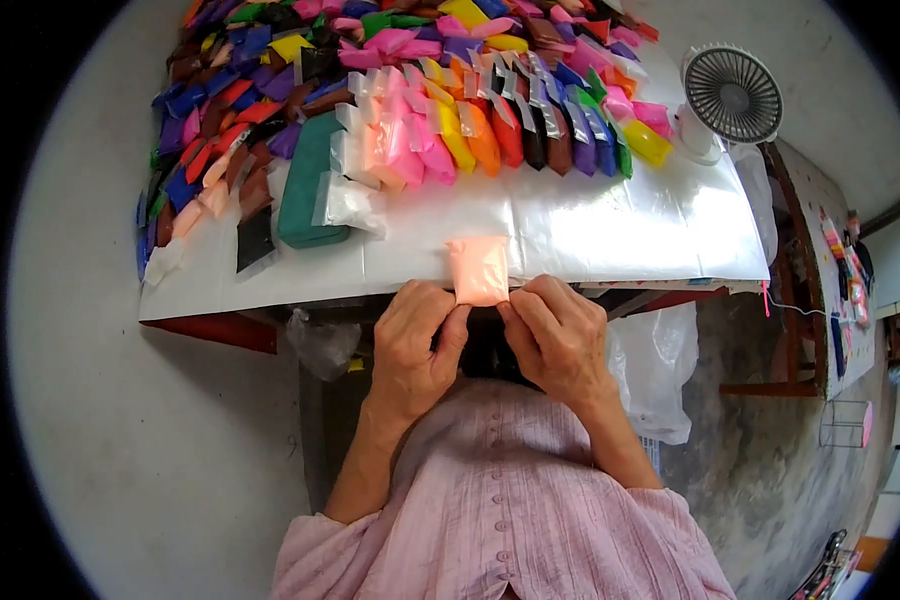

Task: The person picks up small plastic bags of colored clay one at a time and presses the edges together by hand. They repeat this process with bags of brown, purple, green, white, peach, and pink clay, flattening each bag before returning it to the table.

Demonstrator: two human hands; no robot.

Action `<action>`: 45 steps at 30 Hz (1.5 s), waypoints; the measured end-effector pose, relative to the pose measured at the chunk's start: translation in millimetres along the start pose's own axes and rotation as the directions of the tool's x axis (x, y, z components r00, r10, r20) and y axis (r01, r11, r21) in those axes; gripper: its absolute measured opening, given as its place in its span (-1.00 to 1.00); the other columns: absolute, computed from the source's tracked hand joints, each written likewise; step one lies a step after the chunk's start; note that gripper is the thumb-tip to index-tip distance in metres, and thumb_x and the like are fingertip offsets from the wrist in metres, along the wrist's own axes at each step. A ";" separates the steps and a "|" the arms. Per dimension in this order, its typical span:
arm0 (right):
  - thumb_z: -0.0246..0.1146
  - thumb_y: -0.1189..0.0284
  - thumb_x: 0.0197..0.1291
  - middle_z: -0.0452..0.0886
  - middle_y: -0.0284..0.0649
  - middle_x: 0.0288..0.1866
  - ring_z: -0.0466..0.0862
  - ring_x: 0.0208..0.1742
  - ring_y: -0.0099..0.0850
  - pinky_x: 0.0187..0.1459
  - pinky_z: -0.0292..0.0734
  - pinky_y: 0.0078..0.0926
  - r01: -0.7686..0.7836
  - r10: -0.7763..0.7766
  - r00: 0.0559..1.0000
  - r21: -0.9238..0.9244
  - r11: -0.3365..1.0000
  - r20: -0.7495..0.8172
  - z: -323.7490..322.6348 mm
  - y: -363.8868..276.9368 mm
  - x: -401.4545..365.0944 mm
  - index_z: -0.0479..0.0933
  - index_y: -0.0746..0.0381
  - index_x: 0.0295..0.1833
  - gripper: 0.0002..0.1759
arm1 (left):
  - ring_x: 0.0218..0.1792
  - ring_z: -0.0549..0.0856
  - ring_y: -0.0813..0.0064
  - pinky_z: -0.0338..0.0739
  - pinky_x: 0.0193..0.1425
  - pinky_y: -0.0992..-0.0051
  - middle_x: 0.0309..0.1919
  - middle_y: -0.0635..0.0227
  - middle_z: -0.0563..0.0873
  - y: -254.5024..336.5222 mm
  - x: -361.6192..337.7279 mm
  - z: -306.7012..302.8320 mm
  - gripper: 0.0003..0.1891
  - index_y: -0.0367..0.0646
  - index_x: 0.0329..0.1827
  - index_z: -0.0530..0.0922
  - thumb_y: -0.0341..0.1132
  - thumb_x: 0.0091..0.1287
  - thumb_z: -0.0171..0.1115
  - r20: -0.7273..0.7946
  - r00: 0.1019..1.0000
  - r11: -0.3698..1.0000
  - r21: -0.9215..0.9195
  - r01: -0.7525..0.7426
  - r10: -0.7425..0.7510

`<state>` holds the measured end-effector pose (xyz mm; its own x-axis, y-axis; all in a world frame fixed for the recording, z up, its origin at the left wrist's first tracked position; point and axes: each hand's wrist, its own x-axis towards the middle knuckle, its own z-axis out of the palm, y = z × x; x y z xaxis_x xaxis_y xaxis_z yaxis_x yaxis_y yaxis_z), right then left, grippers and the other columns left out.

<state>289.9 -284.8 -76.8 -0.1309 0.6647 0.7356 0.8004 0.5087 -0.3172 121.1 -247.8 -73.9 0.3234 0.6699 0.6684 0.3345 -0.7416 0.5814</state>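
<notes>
A small peach-coloured plastic packet [480, 268] is held at the front edge of the table. My left hand [415, 335] pinches its near left corner between thumb and fingers. At the near right corner, my right hand [558, 330] grips it the same way. Beyond the packet stands a row of filled packets in many colours, among them pink [432, 150], orange [483, 138] and black [532, 137] ones. A white packet [354, 204] leans by a green box [310, 185] left of that row.
A heap of coloured packets [260, 80] covers the back and left of the table [570, 235], which has a shiny white cover. A grey fan [732, 95] stands at the right. Plastic bags [660, 365] hang below the edge. Another table [805, 250] is farther right.
</notes>
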 end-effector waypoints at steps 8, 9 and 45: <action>0.33 0.65 -0.08 0.49 -0.21 -0.51 0.52 -0.57 -0.30 -0.53 0.42 -0.42 0.093 -0.116 0.975 -0.125 0.988 -0.188 1.6 -4.5 -4.5 0.50 0.30 -0.38 -0.85 | -0.39 0.55 0.21 0.42 -0.32 0.28 -0.38 0.17 0.59 0.5 -2.8 9.8 -0.88 -0.32 -0.33 0.53 -0.55 0.09 0.28 -0.082 0.949 0.913 0.312 -0.264 0.303; 0.32 0.63 -0.08 0.48 -0.23 -0.52 0.48 -0.58 -0.31 -0.54 0.39 -0.44 0.099 -0.118 0.967 -0.091 0.991 -0.227 3.3 -2.1 -4.1 0.51 0.30 -0.36 -0.86 | -0.39 0.55 0.23 0.43 -0.32 0.27 -0.36 0.18 0.60 0.6 -2.0 11.3 -0.86 -0.31 -0.34 0.53 -0.56 0.03 0.29 -0.119 0.925 0.889 0.344 -0.303 0.361; 0.35 0.51 0.08 0.42 -0.14 -0.36 0.55 -0.40 -0.22 -0.45 0.49 -0.31 -0.061 0.053 0.991 -0.061 0.996 -0.123 78.5 -28.1 69.7 0.36 0.25 -0.32 -0.76 | -0.15 0.62 0.19 0.51 -0.02 0.37 -0.11 0.09 0.67 -18.5 -3.6 -19.2 -0.82 -0.33 -0.10 0.60 -0.65 0.29 0.11 -0.380 0.925 0.984 0.173 0.045 0.025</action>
<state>212.4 -209.8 -63.6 -0.0156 0.6185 0.7856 0.8412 0.4329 -0.3241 96.8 -237.2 -78.1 -0.0292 0.5877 0.8086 0.4972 -0.6932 0.5218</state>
